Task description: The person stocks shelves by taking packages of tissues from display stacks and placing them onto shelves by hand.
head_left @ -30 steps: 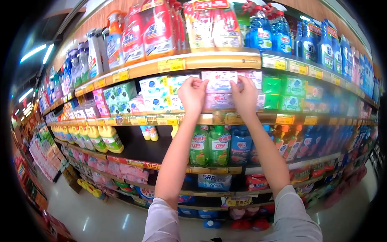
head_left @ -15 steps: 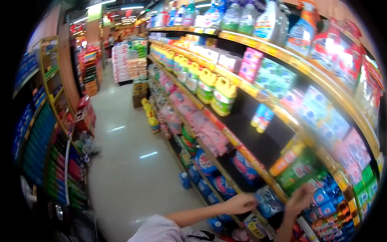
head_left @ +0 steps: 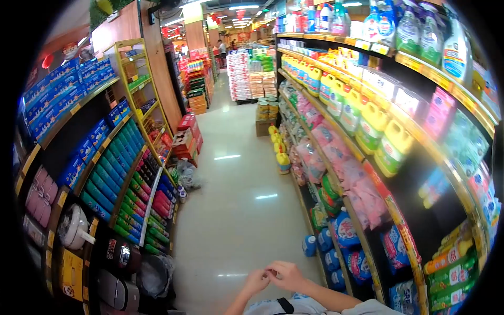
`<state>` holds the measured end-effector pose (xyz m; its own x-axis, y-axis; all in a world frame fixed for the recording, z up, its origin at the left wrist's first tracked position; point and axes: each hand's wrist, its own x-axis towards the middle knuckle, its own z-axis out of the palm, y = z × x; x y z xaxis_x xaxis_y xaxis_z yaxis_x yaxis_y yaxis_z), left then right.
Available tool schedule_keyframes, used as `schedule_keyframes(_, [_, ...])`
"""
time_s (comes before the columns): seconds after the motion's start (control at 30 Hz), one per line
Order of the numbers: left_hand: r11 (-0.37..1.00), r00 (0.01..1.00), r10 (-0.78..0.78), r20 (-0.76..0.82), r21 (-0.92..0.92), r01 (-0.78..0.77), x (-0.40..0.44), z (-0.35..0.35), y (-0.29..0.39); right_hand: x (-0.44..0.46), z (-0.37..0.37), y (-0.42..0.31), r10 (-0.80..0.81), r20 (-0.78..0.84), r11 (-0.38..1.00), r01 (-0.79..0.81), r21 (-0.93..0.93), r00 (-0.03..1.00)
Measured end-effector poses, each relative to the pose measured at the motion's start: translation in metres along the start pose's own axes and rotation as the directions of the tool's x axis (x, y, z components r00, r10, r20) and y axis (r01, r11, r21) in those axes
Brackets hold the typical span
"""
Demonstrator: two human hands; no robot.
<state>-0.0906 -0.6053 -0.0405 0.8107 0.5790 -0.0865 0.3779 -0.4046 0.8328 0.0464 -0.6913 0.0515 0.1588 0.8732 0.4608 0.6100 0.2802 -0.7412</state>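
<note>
Low in the head view, my left hand [head_left: 256, 282] and my right hand [head_left: 287, 275] meet in front of my body over the aisle floor. Both have their fingers curled in, and the fingertips touch. Whether anything small is pinched between them cannot be seen. Closest to them on the right are blue bottles [head_left: 332, 259] on the bottom shelf and blue detergent bags [head_left: 359, 265] beside those. Neither hand touches the shelves.
Shelving on the right carries yellow-capped jugs [head_left: 389, 148], pink packs [head_left: 364, 202] and spray bottles [head_left: 411, 32]. Along the left stand green tubes [head_left: 113, 165], blue boxes [head_left: 58, 100] and a rice cooker [head_left: 123, 253]. Stacked cartons [head_left: 240, 76] stand farther down the tiled aisle [head_left: 231, 210].
My view has swung left, showing more of the left shelves. My hands, apart near the right shelf before, have come together over the aisle.
</note>
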Motion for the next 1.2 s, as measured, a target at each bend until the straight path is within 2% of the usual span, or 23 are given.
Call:
schedule_keyframes(0.03, [1.0,1.0,-0.011,-0.012,-0.003,0.011,0.005,0.001,0.006,0.009,0.003,0.008,-0.005,0.013,1.0,0.005,0.008,1.0])
schedule_keyframes(0.1, [0.974,0.979,-0.132,-0.153,-0.205,0.099,0.011,0.005,0.02,0.022,0.011,0.025,0.097,0.047,0.992,-0.1,0.075,0.994])
schedule_keyframes(0.13, [0.971,0.976,-0.151,-0.158,-0.207,0.117,0.016,0.011,0.016,0.029,0.014,0.034,0.099,0.061,0.991,-0.104,0.089,0.993])
schedule_keyframes(0.2, [0.909,0.976,-0.181,-0.123,-0.4,0.118,0.025,0.024,-0.003,0.041,0.014,0.054,0.164,0.095,0.981,-0.173,0.089,0.982])
schedule_keyframes(0.23, [0.897,0.974,-0.225,0.007,-0.389,0.21,0.033,0.021,-0.015,0.048,0.014,0.065,0.171,0.108,0.978,-0.182,0.1,0.979])
schedule_keyframes(0.27, [0.892,0.97,-0.243,0.004,-0.391,0.226,0.043,0.018,-0.024,0.054,0.014,0.079,0.182,0.107,0.975,-0.194,0.106,0.977])
schedule_keyframes(0.33, [0.804,0.937,-0.348,0.004,-0.512,0.301,0.065,0.007,-0.041,0.073,0.015,0.108,0.194,0.119,0.969,-0.209,0.129,0.974])
schedule_keyframes(0.37, [0.799,0.93,-0.367,0.002,-0.511,0.316,0.076,0.0,-0.051,0.084,0.015,0.124,0.211,0.115,0.971,-0.221,0.088,0.971])
schedule_keyframes(0.43, [0.754,0.903,-0.408,-0.134,-0.608,0.25,0.111,-0.02,-0.066,0.11,0.014,0.154,0.223,0.116,0.972,-0.229,0.049,0.968])
schedule_keyframes(0.5, [0.764,0.888,-0.424,-0.18,-0.597,0.244,0.152,-0.046,-0.077,0.135,0.015,0.18,0.34,0.058,0.932,-0.344,0.111,0.939])
schedule_keyframes(0.6, [0.763,0.86,-0.464,-0.213,-0.589,0.266,0.205,-0.085,-0.074,0.177,0.013,0.219,0.412,0.051,0.903,-0.415,0.113,0.91])
schedule_keyframes(0.7, [0.739,0.839,-0.491,-0.235,-0.623,0.257,0.249,-0.11,-0.076,0.221,0.013,0.254,0.417,0.072,0.899,-0.422,0.117,0.906])
schedule_keyframes(0.83, [0.708,0.825,-0.51,-0.245,-0.663,0.241,0.29,-0.132,-0.097,0.277,0.016,0.282,0.348,0.103,0.931,-0.357,0.078,0.932])
schedule_keyframes(0.93, [0.619,0.768,-0.596,-0.235,-0.743,0.253,0.32,-0.156,-0.118,0.312,0.034,0.306,0.341,0.169,0.93,-0.358,0.085,0.925])
schedule_keyframes(1.0, [0.616,0.759,-0.606,-0.238,-0.745,0.258,0.344,-0.176,-0.135,0.334,0.049,0.321,0.346,0.239,0.925,-0.373,0.074,0.907])
schedule_keyframes(1.07, [0.639,0.721,-0.605,-0.337,-0.746,0.188,0.376,-0.2,-0.155,0.358,0.061,0.332,0.337,0.27,0.927,-0.369,0.074,0.902])
schedule_keyframes(1.2, [0.628,0.728,-0.583,-0.361,-0.768,0.123,0.448,-0.262,-0.191,0.412,0.099,0.375,0.308,0.309,0.932,-0.35,0.092,0.9])
